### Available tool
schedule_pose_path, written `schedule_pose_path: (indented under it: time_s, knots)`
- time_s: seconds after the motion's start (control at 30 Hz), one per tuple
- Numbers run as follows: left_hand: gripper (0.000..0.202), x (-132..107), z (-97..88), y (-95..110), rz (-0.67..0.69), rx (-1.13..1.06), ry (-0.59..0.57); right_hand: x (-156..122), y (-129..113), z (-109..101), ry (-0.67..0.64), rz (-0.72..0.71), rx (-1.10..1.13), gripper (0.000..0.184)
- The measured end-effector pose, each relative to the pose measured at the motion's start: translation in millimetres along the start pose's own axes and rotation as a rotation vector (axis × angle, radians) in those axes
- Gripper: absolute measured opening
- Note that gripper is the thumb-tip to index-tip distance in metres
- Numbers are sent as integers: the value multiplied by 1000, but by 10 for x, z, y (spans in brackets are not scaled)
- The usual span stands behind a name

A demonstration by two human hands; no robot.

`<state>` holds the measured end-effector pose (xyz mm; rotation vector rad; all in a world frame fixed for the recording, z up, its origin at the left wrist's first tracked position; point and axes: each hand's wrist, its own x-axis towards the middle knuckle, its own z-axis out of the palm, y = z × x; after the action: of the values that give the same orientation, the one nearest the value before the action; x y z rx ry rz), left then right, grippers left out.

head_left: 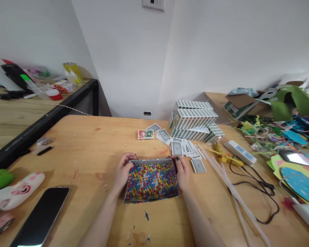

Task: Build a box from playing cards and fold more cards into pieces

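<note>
A shallow rectangular box, open at the top, rests on the wooden table; its inside shows a dense red, blue, yellow and green pattern. At its left end, my left hand grips the side wall, thumb by the rim and fingers round the far corner. My right hand holds the right end in the same way, a dark-nailed finger along the upper corner. Just beyond the box lie loose playing cards, spread face down, and a red and green card pack.
Striped boxes are stacked by the wall. On the right are a yellow glue gun, a power strip, long glue sticks and a craft-material heap. A phone lies at the left front.
</note>
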<state>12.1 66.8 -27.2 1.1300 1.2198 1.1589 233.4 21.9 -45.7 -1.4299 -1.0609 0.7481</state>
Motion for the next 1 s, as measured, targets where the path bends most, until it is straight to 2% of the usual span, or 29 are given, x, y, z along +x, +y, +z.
schedule_pose_path:
  time_s: [0.07, 0.1, 0.17, 0.27, 0.33, 0.47, 0.6, 0.83, 0.93, 1.0]
  knots:
    - [26, 16, -20, 10, -18, -19, -27, 88, 96, -67, 237, -155, -210, 27]
    - [25, 18, -31, 16, -26, -14, -48, 144, 145, -96, 305, -226, -335, 25]
    - [23, 13, -48, 27, -32, 7, -78, 262, 236, -132, 353, -337, -522, 28]
    - [22, -8, -53, 31, -23, 36, -108, 400, 342, -122, 271, -350, -682, 55]
    - [23, -24, -45, 31, -13, 50, -128, 444, 394, -100, 210, -280, -728, 61]
    - [26, -50, -29, 48, 8, 61, -159, 450, 451, -89, 174, -222, -728, 51]
    - [26, -59, -36, 44, 31, 62, -177, 420, 422, -120, 218, -219, -680, 46]
    - [25, -59, -47, 18, 20, 76, -179, 357, 304, -220, 418, -42, -530, 44]
    - [24, -70, -38, 32, 9, 88, -161, 371, 318, -252, 534, -12, -386, 44]
    - [22, -73, -32, 30, -2, 92, -151, 390, 333, -258, 555, -4, -295, 42]
